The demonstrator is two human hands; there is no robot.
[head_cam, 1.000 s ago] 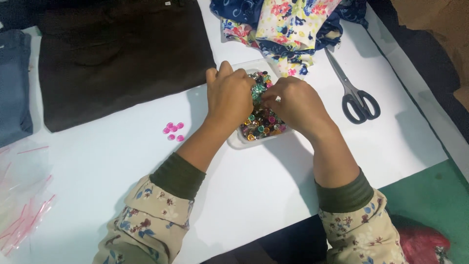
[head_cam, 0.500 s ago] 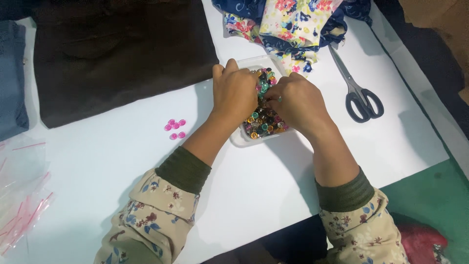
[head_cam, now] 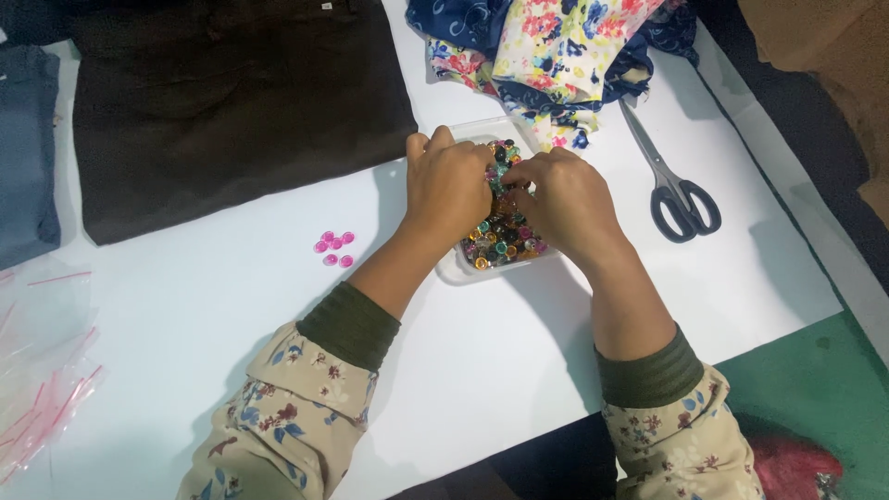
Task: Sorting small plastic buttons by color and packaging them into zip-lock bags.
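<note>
Both the left hand (head_cam: 451, 188) and right hand (head_cam: 562, 196) were curled, fingertips buried among mixed coloured beads (head_cam: 498, 243) in a clear tray (head_cam: 454, 268), grip unclear; a careless nudge could likely spill them across the counter (head_cam: 482, 361).

This looks like a sewing or craft table, in a home or a small workshop. On the white table (head_cam: 231, 306) lie a folded dark brown cloth (head_cam: 231, 102), a piece of blue jeans cloth (head_cam: 26, 148) and a heap of flowery cloth (head_cam: 556, 56), with black scissors (head_cam: 671, 185) just beside the heap. There is also a clear box full of shiny coloured beads (head_cam: 500, 243), a few pink beads (head_cam: 333, 246) loose on the table, and some small clear plastic bags (head_cam: 42, 370) at the left edge.
</note>
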